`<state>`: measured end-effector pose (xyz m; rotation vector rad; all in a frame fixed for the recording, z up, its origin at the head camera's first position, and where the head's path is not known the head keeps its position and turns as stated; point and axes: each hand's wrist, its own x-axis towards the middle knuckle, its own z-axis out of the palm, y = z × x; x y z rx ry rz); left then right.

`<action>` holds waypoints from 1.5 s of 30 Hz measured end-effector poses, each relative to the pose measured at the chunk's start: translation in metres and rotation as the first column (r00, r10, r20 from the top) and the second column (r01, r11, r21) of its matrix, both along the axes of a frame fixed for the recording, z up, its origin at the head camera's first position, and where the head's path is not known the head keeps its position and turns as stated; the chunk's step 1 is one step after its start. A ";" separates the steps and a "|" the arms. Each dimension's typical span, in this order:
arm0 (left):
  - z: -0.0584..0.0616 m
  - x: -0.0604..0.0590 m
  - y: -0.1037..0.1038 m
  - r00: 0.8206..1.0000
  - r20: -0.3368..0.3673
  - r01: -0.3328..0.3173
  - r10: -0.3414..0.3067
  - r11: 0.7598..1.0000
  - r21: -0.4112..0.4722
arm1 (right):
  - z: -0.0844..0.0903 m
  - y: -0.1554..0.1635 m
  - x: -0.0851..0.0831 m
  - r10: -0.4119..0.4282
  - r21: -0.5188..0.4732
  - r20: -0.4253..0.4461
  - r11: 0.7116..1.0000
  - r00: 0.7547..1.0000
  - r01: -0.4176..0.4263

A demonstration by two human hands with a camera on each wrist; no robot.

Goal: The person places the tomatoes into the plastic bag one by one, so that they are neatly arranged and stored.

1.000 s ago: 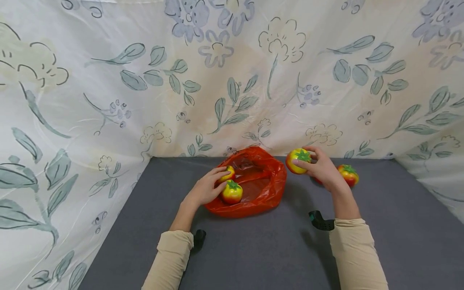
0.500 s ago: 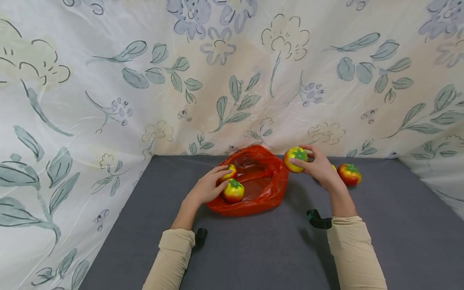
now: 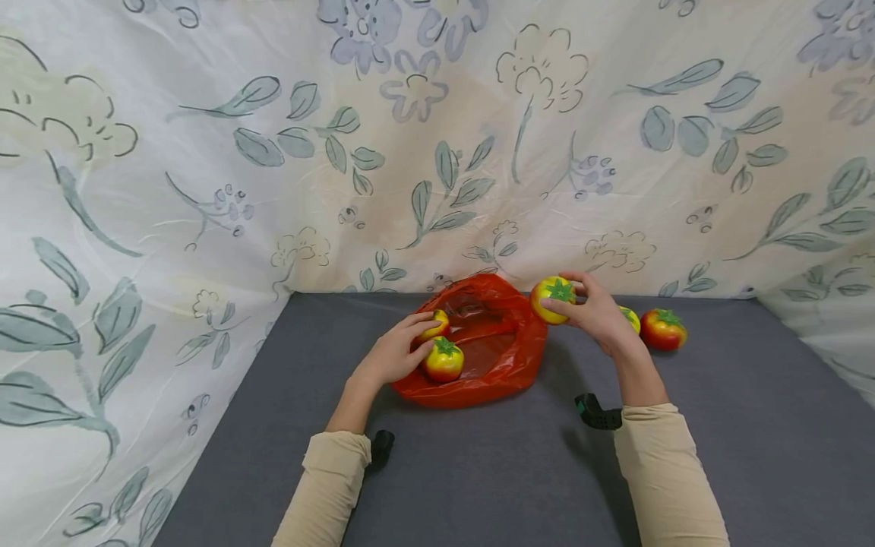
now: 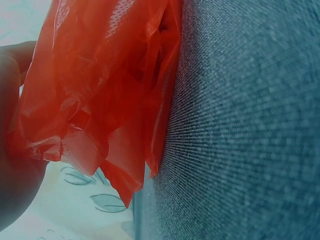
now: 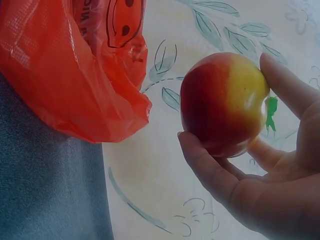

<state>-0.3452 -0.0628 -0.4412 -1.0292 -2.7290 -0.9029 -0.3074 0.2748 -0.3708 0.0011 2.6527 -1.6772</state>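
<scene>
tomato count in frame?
5: one held in the right hand at, two in the red bag by the left hand at and, two on the grey table at and, partly hidden. More may be hidden.

Pale floral sheet [image 3: 437,144] hung as backdrop from 9 round through 12 to 3 o'clock; grey-green leaves, bluish blossoms, faint creases. Dark grey felt-like surface [image 3: 478,471] underneath, meeting cloth at 12. Light soft, even, shadows weak.
</scene>
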 end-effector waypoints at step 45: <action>0.000 -0.006 0.002 1.000 -0.010 -0.017 0.017 1.000 -0.013 | -0.019 -0.028 -0.031 0.090 -0.002 -0.057 0.996 0.994 -0.090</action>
